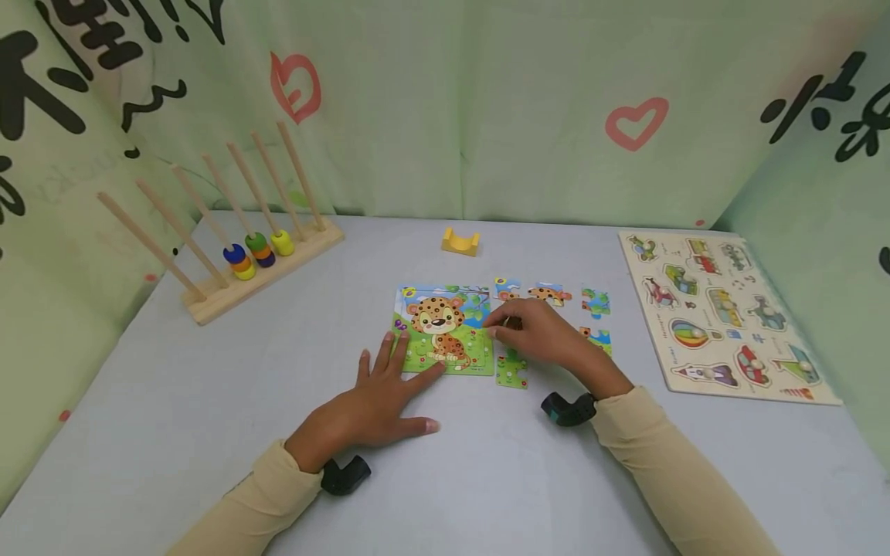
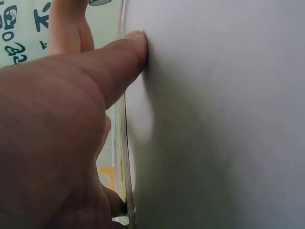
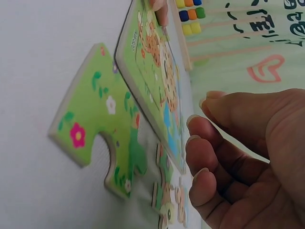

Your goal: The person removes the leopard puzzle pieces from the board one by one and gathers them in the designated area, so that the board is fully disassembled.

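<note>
A square leopard-cub puzzle (image 1: 417, 363) lies flat near the table's middle. My left hand (image 1: 368, 413) has its fingers spread, several fingertips resting on the puzzle's lower left part, the thumb out on the table. Bent fingers of my right hand (image 1: 535, 332) hover by the puzzle's right edge. In the right wrist view, a small gap parts this thumb and index finger, and I see nothing between them. A green flowered puzzle piece (image 3: 107, 105) lies beside the puzzle, below the right hand. More loose pieces, including a leopard-spotted piece (image 1: 549, 294), lie beyond and right of it.
A wooden peg rack (image 1: 267, 266) with coloured beads stands at the back left. A yellow curved block (image 1: 460, 242) sits behind the puzzle. To the right lies a wooden picture board (image 1: 702, 309). A printed green curtain (image 1: 528, 116) closes off the back and sides.
</note>
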### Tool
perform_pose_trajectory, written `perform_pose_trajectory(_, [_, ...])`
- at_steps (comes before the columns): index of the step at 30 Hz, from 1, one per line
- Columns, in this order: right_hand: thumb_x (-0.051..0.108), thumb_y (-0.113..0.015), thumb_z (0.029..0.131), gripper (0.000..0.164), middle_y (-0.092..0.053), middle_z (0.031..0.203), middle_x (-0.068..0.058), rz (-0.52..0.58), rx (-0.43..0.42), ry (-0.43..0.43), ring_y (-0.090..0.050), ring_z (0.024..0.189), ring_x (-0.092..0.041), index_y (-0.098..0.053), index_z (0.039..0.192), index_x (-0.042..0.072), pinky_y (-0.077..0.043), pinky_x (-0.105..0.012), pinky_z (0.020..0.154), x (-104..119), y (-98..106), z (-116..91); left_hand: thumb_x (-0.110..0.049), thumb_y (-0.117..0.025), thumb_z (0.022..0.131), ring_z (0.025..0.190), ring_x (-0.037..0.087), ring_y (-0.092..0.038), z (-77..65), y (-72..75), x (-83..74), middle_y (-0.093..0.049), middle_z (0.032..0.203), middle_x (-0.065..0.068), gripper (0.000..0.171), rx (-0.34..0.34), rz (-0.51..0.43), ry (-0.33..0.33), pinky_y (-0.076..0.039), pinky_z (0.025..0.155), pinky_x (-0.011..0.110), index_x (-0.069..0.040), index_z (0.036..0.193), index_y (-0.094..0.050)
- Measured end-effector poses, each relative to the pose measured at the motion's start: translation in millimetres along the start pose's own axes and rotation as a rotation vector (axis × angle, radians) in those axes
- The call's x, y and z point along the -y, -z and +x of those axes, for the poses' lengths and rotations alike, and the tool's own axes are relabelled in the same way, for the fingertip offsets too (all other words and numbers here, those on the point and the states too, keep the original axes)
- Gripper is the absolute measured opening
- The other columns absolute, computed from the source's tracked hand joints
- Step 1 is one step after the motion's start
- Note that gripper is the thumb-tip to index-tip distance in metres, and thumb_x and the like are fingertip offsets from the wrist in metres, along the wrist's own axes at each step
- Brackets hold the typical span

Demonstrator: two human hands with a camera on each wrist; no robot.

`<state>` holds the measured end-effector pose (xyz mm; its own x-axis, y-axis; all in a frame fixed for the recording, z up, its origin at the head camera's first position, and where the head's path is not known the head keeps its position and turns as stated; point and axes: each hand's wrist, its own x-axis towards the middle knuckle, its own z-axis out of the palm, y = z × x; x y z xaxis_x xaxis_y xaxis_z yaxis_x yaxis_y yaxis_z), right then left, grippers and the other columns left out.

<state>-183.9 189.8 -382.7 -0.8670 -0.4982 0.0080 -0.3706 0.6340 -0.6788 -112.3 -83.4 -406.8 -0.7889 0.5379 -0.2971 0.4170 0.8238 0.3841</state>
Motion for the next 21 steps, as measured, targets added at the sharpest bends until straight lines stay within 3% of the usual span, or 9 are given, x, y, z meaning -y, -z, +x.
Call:
perform_pose_trajectory(7, [0.015,-0.064,0.095,0.016,-0.066,0.093,0.001,0.018,0.002,-0.009,-0.052,0.077,-0.017,-0.074,0.105,0.007,-0.044,-0.033,0.067,4.0,-4.8,9.9,-0.061,-0.057,0.089,0.141,0.047,0.018,1.3,-1.0,-5.6,0.006,0.158,0.028,0.074,-0.027,-0.003,-0.005,0.001,0.103,0.072,-0.035,0.153,-0.03])
perform_pose_trajectory(14, [0.015,-0.062,0.097,0.018,-0.07,0.101,-0.002,0.021,0.054,0.025,-0.058,0.087,-0.016,-0.074,0.107,0.005,-0.048,-0.035,0.075,7.7,-13.2,25.7,-0.071,-0.052,0.086,0.139,0.051,0.019,4.2,-5.4,-10.7,0.009,0.156,0.03,0.079,-0.04,0.035,0.017,0.0,0.101,0.075,-0.038,0.153,-0.029])
perform_pose_trajectory(21, [0.017,-0.061,0.098,0.02,-0.071,0.1,-0.001,0.024,0.085,0.035,-0.059,0.086,-0.014,-0.074,0.107,0.006,-0.047,-0.035,0.077,13.0,-17.5,35.8,-0.074,-0.052,0.084,0.139,0.05,0.019,9.8,-6.5,-21.2,0.008,0.157,0.029,0.081,-0.091,0.002,-0.009,0.001,0.102,0.074,-0.039,0.153,-0.029])
